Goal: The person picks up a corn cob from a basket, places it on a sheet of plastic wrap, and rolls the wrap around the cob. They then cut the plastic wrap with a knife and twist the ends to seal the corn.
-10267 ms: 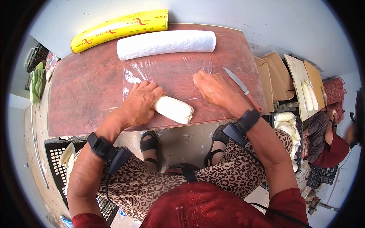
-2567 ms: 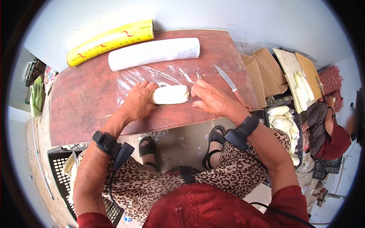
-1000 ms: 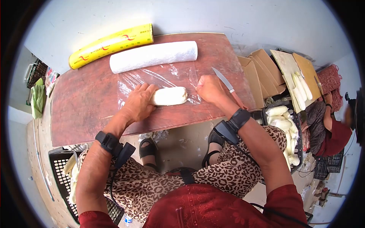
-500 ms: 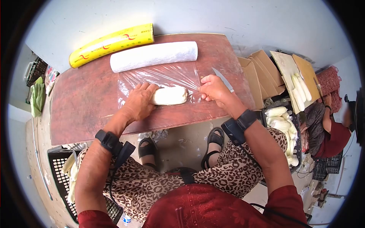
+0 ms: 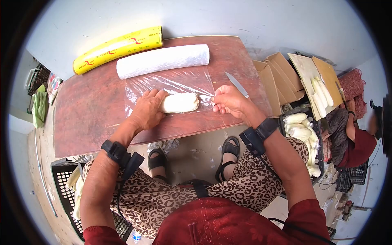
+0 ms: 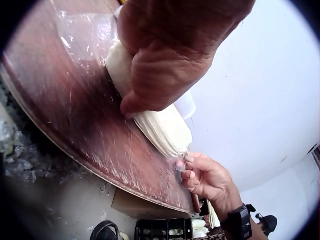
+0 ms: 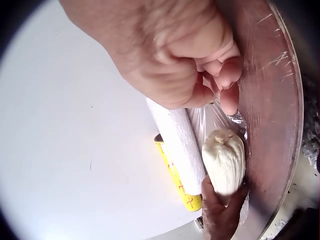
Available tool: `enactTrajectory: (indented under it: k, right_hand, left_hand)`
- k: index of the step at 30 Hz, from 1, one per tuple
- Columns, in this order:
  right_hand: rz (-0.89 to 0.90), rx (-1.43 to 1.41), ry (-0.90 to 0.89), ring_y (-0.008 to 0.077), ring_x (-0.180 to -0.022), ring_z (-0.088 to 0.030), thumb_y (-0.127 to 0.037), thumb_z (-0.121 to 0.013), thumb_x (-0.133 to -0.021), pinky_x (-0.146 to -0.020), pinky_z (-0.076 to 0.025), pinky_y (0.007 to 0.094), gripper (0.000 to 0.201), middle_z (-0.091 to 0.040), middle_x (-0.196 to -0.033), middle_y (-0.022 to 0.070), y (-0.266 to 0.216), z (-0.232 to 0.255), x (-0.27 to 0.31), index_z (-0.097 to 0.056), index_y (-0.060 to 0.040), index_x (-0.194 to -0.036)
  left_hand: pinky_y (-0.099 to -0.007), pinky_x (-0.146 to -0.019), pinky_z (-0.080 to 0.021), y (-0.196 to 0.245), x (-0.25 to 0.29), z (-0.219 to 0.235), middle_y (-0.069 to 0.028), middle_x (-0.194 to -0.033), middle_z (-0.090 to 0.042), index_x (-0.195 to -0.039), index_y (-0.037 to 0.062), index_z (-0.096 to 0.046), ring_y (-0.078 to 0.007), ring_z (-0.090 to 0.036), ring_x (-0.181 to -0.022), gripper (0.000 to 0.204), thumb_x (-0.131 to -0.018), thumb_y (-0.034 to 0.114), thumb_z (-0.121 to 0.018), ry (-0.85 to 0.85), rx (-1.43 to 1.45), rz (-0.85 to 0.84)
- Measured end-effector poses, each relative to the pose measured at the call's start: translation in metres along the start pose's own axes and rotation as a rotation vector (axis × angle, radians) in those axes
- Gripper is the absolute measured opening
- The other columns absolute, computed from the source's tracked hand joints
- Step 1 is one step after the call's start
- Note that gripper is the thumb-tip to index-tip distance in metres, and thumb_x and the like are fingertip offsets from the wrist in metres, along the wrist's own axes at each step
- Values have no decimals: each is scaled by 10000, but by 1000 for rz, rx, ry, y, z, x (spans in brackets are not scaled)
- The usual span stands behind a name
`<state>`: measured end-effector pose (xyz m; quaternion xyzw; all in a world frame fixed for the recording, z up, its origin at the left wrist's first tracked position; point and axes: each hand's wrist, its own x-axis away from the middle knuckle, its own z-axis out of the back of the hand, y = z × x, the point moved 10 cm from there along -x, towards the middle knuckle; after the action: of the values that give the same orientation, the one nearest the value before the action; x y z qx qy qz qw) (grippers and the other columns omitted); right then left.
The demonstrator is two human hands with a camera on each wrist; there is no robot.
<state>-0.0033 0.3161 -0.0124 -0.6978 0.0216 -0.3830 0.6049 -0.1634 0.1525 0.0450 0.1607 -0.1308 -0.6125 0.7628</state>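
Pale veg (image 5: 181,103) lies toward table's (image 5: 90,114) near side — L hand (image 5: 147,108) curled round its left end, R hand (image 5: 231,102) pinching film (image 5: 179,81) off its right. Prob. light, firm, slickish; grip mid-body — film likely stretchy, tears easily.

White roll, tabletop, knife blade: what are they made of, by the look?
White roll: likely plastic film, wound thick; shiny, wrinkled, and a see-through sheet runs off it.
Tabletop: probably wood or wood-look laminate; reddish-brown, dull, scuffed.
Knife blade: looks like metal; smooth and grey.
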Motion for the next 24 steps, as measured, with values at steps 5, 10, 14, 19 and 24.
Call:
enactTrajectory:
  k: [5,10,14,19,24]
  right_hand:
    - [20,-70,-18,103,-561,-516,15,-605,-847,-443,-384,230,162,-565,-757,66,1,-4,4,-533,60,-985]
    - [-10,-3,-109,80,-527,-473,15,-614,-839,-410,-347,229,114,-543,-691,36,9,-4,-2,-580,63,-936]
    - [-2,86,-59,78,-519,-474,-1,-618,-845,-399,-342,234,54,-540,-662,29,5,-4,3,-586,33,-872]
    - [10,69,-48,112,-578,-567,-32,-618,-865,-452,-406,228,66,-577,-712,53,0,-8,12,-571,9,-888]
    - [-34,-134,-86,139,-654,-615,-28,-635,-860,-510,-451,238,115,-600,-800,79,10,-11,13,-551,-5,-936]
  left_hand:
    - [-467,-962,-432,-2,0,-2,-144,-1130,-568,-1230,86,-529,-372,-526,-1103,491,-764,74,-682,-6,-9,7]
    - [-474,-962,-432,-6,-1,-4,-136,-1138,-571,-1222,95,-530,-371,-526,-1107,477,-767,71,-671,-19,-27,27]
    - [-474,-955,-435,-5,-1,-4,-138,-1128,-572,-1220,94,-528,-375,-527,-1096,477,-766,67,-670,-11,-19,16]
    - [-456,-965,-432,-4,-2,-3,-152,-1109,-567,-1205,75,-534,-375,-524,-1083,474,-761,81,-697,-13,-20,17]
    - [-468,-939,-444,-4,-2,-2,-139,-1110,-575,-1184,95,-534,-381,-531,-1067,461,-750,74,-689,-2,-28,9]
